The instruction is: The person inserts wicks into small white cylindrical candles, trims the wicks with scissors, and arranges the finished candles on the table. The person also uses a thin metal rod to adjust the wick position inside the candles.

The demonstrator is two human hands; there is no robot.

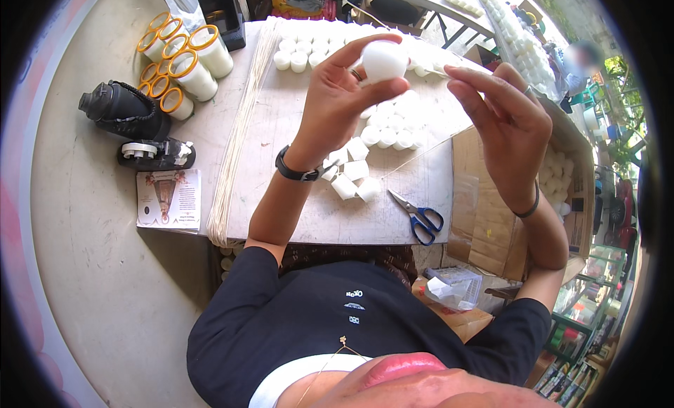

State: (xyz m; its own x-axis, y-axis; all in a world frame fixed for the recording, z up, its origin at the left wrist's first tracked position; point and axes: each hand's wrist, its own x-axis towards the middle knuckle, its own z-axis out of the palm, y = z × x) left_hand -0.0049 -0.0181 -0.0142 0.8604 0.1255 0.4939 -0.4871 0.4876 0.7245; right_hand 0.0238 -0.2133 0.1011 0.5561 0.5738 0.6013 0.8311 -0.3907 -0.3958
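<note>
My left hand point(344, 92) is raised over the board and grips a small white cylinder candle point(383, 60) between thumb and fingertips. My right hand point(505, 113) is level with it, its fingers pinched on a thin white wick point(437, 72) that points at the candle. Below both hands, several more white candles point(351, 176) lie tipped over on the pale work board point(295, 197), and many others stand in rows point(393, 123) further back. A watch sits on my left wrist and a dark band on my right.
Blue-handled scissors point(419, 217) lie near the board's front edge. A bundle of white wicks point(235, 137) runs along its left side. Orange-rimmed candle glasses point(182, 64), a black bottle point(123, 112) and a booklet point(168, 199) are left; a cardboard box point(484, 218) is right.
</note>
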